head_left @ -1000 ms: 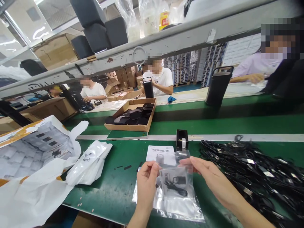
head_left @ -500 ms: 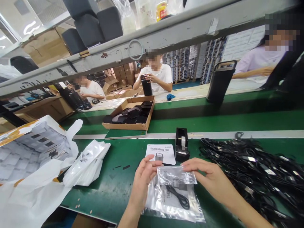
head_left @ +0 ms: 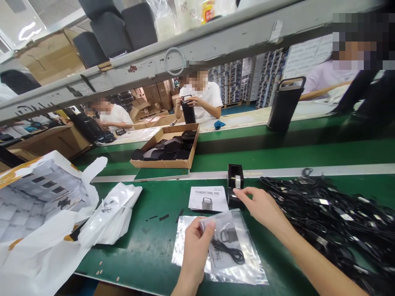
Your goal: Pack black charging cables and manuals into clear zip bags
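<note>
My left hand (head_left: 199,246) pinches the upper left corner of a clear plastic bag (head_left: 228,263), which has a coiled black cable (head_left: 236,255) and a printed leaflet inside. More clear bags lie beneath it. My right hand (head_left: 257,203) is at the black tape dispenser (head_left: 235,174), with its fingertips on the near end; whether a piece of tape is between them is too small to tell. Just beyond the bag, left of the dispenser, sits a stack of white printed booklets (head_left: 197,202).
Black cables (head_left: 333,218) are heaped at right. At left are a stack of white bags (head_left: 112,213) and an open patterned box (head_left: 46,193). A carton tray (head_left: 160,164) of black pieces and a black speaker (head_left: 285,105) stand farther back. People work across the bench.
My right hand has let go of the bag and moved up to the tape dispenser. My left hand has shifted slightly down and right, still pinching the bag, whose top edge is now tilted.
</note>
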Tool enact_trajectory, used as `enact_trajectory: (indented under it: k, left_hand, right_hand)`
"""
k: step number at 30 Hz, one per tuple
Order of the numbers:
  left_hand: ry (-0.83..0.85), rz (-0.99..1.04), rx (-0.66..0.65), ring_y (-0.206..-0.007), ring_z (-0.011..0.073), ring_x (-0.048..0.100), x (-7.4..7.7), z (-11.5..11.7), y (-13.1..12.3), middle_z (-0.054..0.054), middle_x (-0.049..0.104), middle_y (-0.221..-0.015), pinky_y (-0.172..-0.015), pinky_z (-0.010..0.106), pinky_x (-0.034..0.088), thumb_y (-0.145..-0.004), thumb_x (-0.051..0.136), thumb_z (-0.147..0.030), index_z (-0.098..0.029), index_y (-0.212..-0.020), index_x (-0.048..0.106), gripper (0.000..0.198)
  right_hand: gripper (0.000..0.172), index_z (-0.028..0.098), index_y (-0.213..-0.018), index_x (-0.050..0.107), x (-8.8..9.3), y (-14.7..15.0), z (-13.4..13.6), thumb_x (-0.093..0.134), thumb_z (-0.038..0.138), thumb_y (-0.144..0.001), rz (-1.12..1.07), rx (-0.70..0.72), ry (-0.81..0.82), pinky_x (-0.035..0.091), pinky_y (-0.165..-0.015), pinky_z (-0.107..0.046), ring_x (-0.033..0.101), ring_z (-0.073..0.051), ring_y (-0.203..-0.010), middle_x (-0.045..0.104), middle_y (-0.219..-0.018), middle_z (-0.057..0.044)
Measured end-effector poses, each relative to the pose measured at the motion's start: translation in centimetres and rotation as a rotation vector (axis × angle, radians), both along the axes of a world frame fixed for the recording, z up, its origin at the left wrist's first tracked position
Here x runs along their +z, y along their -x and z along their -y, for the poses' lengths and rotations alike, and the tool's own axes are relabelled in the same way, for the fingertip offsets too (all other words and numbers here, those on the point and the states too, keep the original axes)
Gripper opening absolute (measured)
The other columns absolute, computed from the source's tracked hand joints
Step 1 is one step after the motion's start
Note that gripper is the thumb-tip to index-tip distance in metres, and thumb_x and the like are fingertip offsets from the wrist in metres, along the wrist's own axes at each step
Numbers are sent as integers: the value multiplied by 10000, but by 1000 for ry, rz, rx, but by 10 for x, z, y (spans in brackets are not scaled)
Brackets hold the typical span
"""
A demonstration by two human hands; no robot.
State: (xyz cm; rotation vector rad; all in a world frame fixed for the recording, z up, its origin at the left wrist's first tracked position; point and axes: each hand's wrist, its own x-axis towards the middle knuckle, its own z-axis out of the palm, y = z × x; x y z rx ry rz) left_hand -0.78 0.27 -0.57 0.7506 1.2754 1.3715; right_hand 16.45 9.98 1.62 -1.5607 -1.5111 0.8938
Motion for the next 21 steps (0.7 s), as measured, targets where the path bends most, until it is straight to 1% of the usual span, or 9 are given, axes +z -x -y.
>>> enact_trajectory:
  k: [3,6,8,11,13,15,17,19,21]
  left_hand:
    - [-16,-16,7,-693,162,592,2,2,3,22,653,-697,-670,243,444,-717,682,-414,-153,-787,627,276]
    - [-38,-14,23,-713,168,607,1,3,6,28,668,-719,-677,249,452,-738,667,-404,-154,-810,624,264]
    - [-42,-7,22,-713,167,617,0,3,7,25,677,-729,-681,250,457,-740,667,-401,-158,-823,627,260]
    - [-38,19,32,-732,172,630,0,3,7,28,685,-744,-715,260,465,-740,668,-401,-159,-838,632,263]
    - [-36,23,43,-748,177,631,2,4,7,35,684,-754,-733,268,465,-749,660,-399,-155,-852,625,267]
    - [-37,2,41,-745,176,624,2,5,8,38,676,-755,-719,267,464,-768,639,-399,-153,-858,610,263]
    - [-45,-37,38,-724,164,607,1,6,10,32,660,-749,-687,254,456,-794,608,-401,-158,-859,592,253]
    - [-51,-82,43,-693,147,582,0,7,10,19,635,-731,-653,235,440,-812,584,-402,-163,-852,577,242]
    - [-60,-121,42,-681,134,559,-1,8,10,7,609,-722,-642,224,425,-824,570,-399,-166,-844,567,233]
  right_hand:
    - [262,174,-707,661,-3,10,-1,566,416,-741,-146,3,79,493,-476,-301,576,-166,-438,576,-499,-2]
    - [328,159,-870,656,-5,13,10,524,446,-781,-261,-1,82,549,-615,-317,669,-180,-636,673,-831,-78]
    - [335,169,-863,668,-8,15,20,534,465,-779,-293,8,64,541,-722,-347,669,-217,-826,631,-1054,-114]
    - [283,200,-717,697,-17,15,29,562,444,-763,-152,24,-31,498,-811,-374,544,-279,-1088,567,-1151,-117]
    - [262,207,-648,693,-26,11,33,566,409,-756,1,13,-102,474,-822,-415,496,-311,-1119,544,-1141,-127]
    - [249,203,-620,676,-32,4,39,555,376,-752,133,-25,-156,440,-817,-478,526,-333,-1027,544,-1095,-135]
    - [230,210,-652,664,-31,-4,50,535,363,-765,189,23,-140,433,-776,-474,572,-296,-855,587,-965,-110]
    - [213,235,-832,661,-23,-9,66,507,378,-796,120,178,-24,461,-656,-390,571,-212,-633,594,-755,-40]
    - [342,272,-1129,537,-9,-8,85,515,374,-803,-110,329,136,452,-531,-307,518,-144,-472,551,-637,37]
